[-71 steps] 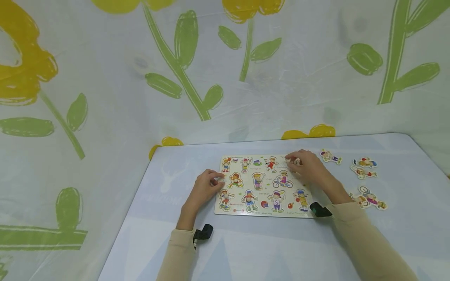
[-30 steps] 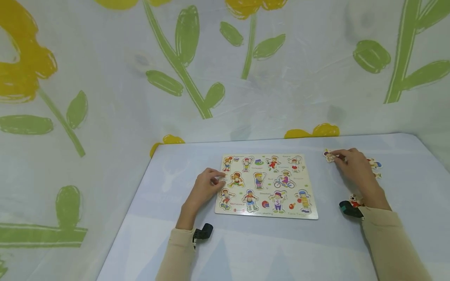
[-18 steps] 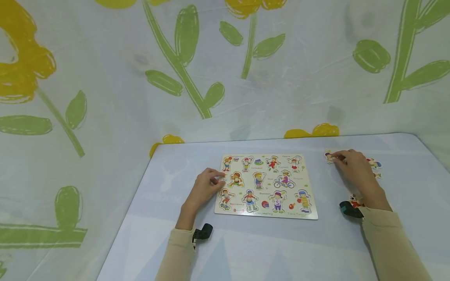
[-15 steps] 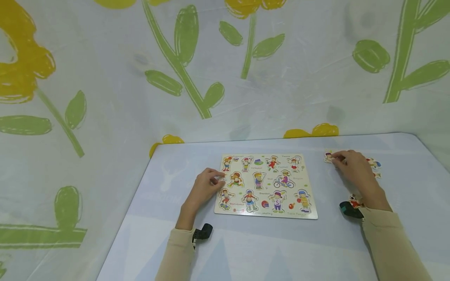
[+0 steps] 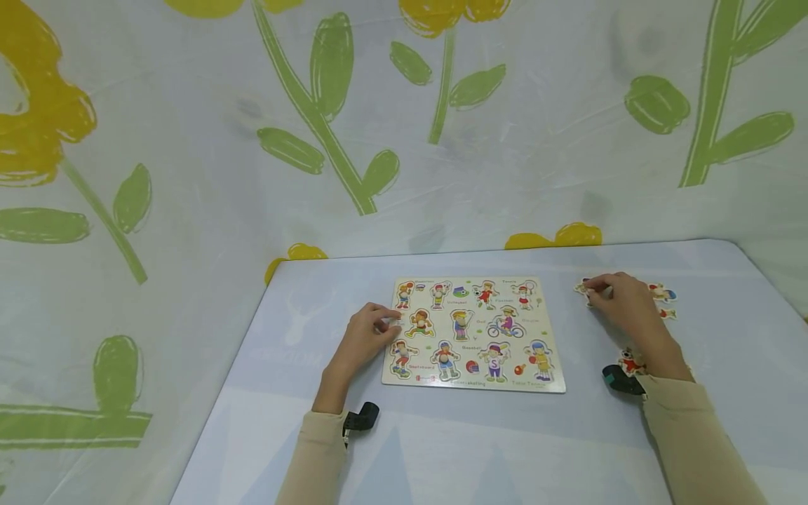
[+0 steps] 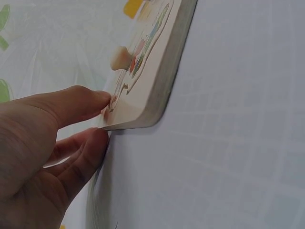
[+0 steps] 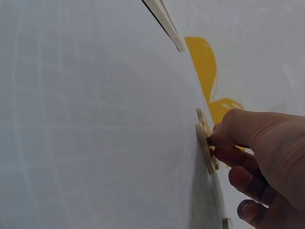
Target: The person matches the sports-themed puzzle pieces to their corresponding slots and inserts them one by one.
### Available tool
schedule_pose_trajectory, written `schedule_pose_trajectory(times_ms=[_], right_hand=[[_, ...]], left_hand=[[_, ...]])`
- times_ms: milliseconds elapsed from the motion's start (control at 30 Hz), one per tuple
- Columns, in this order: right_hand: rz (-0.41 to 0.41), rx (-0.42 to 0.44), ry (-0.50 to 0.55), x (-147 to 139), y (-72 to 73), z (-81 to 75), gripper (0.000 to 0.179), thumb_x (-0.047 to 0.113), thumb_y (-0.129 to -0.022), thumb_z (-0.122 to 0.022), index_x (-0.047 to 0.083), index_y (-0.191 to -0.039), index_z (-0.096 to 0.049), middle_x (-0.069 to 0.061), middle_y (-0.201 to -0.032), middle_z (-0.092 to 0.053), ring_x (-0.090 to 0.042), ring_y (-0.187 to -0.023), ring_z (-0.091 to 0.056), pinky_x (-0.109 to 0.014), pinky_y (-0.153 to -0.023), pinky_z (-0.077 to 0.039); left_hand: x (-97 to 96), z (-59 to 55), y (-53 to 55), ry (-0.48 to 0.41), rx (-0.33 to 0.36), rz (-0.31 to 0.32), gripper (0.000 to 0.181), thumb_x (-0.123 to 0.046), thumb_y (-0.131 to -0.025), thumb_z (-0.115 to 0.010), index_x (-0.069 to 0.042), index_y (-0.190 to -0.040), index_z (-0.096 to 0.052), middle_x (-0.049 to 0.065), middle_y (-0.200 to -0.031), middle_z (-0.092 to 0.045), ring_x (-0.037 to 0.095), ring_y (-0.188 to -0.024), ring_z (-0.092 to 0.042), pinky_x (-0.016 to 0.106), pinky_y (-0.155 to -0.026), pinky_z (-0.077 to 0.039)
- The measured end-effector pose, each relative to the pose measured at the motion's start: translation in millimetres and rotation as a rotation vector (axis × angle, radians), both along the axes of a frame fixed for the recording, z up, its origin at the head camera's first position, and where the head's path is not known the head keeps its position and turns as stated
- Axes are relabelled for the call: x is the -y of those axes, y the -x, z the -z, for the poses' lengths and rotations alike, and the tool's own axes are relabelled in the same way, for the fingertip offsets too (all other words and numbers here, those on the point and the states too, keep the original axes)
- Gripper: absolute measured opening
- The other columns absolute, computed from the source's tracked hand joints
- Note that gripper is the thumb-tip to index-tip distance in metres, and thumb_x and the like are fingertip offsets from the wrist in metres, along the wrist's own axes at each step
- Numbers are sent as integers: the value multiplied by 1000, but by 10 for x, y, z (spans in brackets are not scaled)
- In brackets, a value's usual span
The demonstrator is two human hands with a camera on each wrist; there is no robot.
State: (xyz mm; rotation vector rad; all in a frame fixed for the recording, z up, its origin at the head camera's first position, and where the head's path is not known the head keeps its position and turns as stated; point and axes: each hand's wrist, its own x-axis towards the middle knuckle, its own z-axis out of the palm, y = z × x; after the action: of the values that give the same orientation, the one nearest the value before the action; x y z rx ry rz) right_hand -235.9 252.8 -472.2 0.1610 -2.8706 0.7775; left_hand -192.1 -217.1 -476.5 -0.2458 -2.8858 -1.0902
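A pale wooden peg puzzle board (image 5: 443, 326) with several printed sports figures lies flat on the table. My left hand (image 5: 362, 335) holds its left edge; in the left wrist view the thumb is on top of the board (image 6: 155, 95) and fingertips touch its side. Off the board's far right corner, my right hand (image 5: 625, 305) pinches a figure-shaped puzzle piece (image 5: 582, 286) between thumb and index finger. In the right wrist view that puzzle piece (image 7: 205, 148) is seen nearly edge-on, the fingers covering part of it. I cannot tell whether it touches the table.
More loose puzzle pieces lie beyond my right hand, one with a blue part (image 5: 663, 292) and another below it (image 5: 666, 313). A red-patterned piece (image 5: 631, 360) is partly hidden by the right wrist. Behind the table (image 5: 442, 449) hangs a flower-printed sheet (image 5: 505, 168).
My right hand has left the board's upper right corner, where a tennis figure now shows, and gone right to a loose piece. Lately that piece has shifted slightly. My left hand stays put.
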Motion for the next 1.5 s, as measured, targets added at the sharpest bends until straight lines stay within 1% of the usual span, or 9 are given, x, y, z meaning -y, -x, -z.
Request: schedule_pose_trajectory(times_ms=[200,333,500,667,833,1033,1200,1367,1500], right_hand=[[1,35,13,27,-26,-38,21,12,-88,-67,2,-105,-72,-18,-96,-69,-27,-80,-57,-29,-64,-39],[-9,41,9,25,-33,-51,21,13,-88,-66,1,-104,-72,-17,-94,-70,-27,-79,-57,-29,-64,-39],[-45,75,20,62,-48,-110,22,16,-90,-66,1,-105,-72,-14,-93,-69,-25,-78,-56,-29,-63,-40],[-119,147,37,222,-82,-206,23,17,-89,-67,2,-107,-71,-11,-94,-67,-22,-78,-52,-27,-62,-41],[-207,177,24,479,-140,-274,19,15,-87,-69,4,-103,-72,-7,-88,-64,-20,-78,-50,-26,-60,-41],[-354,182,29,815,-225,-272,11,13,-83,-72,10,-94,-73,1,-81,-62,-14,-74,-49,-23,-61,-41],[-474,207,42,1047,-308,-269,9,10,-81,-73,15,-89,-73,7,-80,-65,-10,-72,-52,-21,-64,-45],[-548,234,64,1177,-408,-272,12,6,-80,-72,16,-88,-73,9,-82,-67,-7,-75,-56,-21,-68,-50],[-581,235,47,1250,-472,-265,13,6,-81,-71,17,-87,-72,10,-82,-64,-6,-74,-55,-20,-67,-49]], left_hand=[[-2,0,1,-4,-1,-2,26,-19,-86,-75,-12,-111,-74,6,-108,-62,13,-82,-57,24,-69,-47],[-3,2,-1,-7,1,-3,26,-19,-86,-75,-12,-111,-74,6,-108,-62,13,-83,-57,24,-69,-47],[-4,3,0,-3,4,-4,26,-19,-86,-75,-12,-111,-74,5,-108,-62,13,-83,-57,24,-69,-47],[-9,-4,-2,0,9,-7,26,-18,-86,-74,-12,-112,-73,6,-108,-62,13,-83,-57,24,-69,-47],[-12,-14,-5,2,12,-7,26,-19,-86,-74,-12,-112,-73,6,-109,-62,13,-84,-58,24,-70,-48],[-2,-30,1,3,11,9,26,-20,-87,-74,-12,-111,-74,6,-110,-63,13,-83,-59,25,-71,-48],[-8,-51,-6,8,3,12,26,-19,-87,-74,-12,-112,-73,7,-110,-63,13,-83,-58,24,-70,-47],[-18,-59,-15,3,2,12,26,-19,-87,-74,-11,-112,-73,8,-111,-63,14,-83,-58,25,-70,-46],[-30,-52,-18,8,17,2,26,-20,-87,-74,-12,-112,-73,7,-112,-63,13,-84,-58,24,-70,-47]])
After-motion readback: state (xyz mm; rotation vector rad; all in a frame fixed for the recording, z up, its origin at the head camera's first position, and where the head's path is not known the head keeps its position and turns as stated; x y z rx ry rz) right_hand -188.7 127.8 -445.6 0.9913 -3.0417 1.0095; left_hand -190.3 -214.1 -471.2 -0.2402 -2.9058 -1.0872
